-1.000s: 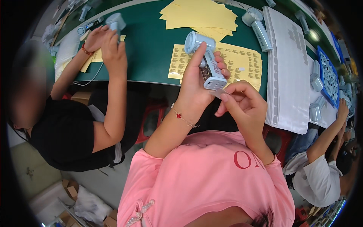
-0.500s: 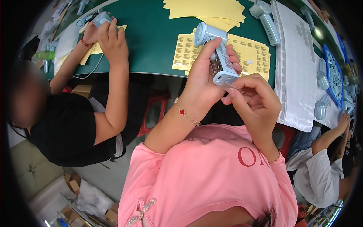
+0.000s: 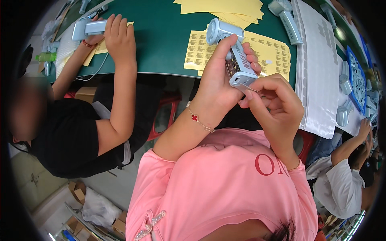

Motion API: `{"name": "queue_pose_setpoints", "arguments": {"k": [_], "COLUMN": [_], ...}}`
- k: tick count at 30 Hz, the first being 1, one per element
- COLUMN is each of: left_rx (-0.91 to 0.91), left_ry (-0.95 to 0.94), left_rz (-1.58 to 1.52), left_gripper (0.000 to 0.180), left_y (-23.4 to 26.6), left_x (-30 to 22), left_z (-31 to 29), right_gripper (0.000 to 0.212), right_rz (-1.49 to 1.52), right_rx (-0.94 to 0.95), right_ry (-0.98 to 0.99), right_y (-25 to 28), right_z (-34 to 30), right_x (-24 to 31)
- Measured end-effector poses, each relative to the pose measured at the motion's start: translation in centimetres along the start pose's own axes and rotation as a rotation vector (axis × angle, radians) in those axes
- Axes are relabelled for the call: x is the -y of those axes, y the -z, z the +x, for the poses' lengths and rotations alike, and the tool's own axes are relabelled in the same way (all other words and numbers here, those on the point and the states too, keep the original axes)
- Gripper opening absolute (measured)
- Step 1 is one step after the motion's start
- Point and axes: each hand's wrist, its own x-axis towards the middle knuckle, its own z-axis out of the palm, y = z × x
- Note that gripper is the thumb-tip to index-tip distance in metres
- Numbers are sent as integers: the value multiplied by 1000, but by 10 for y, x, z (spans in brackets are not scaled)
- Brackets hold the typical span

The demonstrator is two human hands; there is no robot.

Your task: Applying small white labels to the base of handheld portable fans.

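Note:
A light blue handheld fan (image 3: 243, 60) with a round head lies in my left hand (image 3: 219, 76), which is closed round its handle. The fan's end with a port is tilted toward me, and dark inner parts show along the handle's side. Close to that end, my right hand (image 3: 277, 98) pinches a thin, clear-looking strip (image 3: 243, 87) between thumb and index finger. It seems to touch the handle's end; its exact kind is too small to make out. Beneath the fan lies a yellow sheet of small printed labels (image 3: 277, 52), with a white oval on it.
More yellow sheets (image 3: 221, 9) lie at the back of the green table (image 3: 161, 40). Another fan (image 3: 288, 26) rests right of them, beside a white sheet stack (image 3: 315, 88). A blue tray (image 3: 356, 78) stands far right. A co-worker at left handles a blue fan (image 3: 90, 28).
My hands keep the same grips, shifted very slightly right with the fan. At left, the co-worker's fan has turned to lie sideways, its head pointing left.

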Motion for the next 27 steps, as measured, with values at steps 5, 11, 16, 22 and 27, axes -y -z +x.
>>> {"name": "queue_pose_setpoints", "arguments": {"k": [5, 11, 16, 22, 27], "left_rx": [9, -5, -10, 8, 16], "left_ry": [23, 10, 11, 20, 12], "left_rz": [-28, -42, -47, -34, -49], "left_gripper": [23, 24, 25, 25, 25], "left_y": [0, -1, 0, 2, 4], "left_x": [0, 0, -1, 1, 1], "left_z": [-1, -3, -3, -2, -3], "right_gripper": [11, 11, 11, 11, 12], "right_rz": [-26, -29, -24, -32, -30], "right_rx": [12, 11, 11, 7, 7], "right_ry": [10, 17, -16, -32, -31], "right_y": [0, -1, -2, -1, -2], "right_z": [0, 0, -1, -1, -2], "right_x": [0, 1, 2, 1, 1]}}
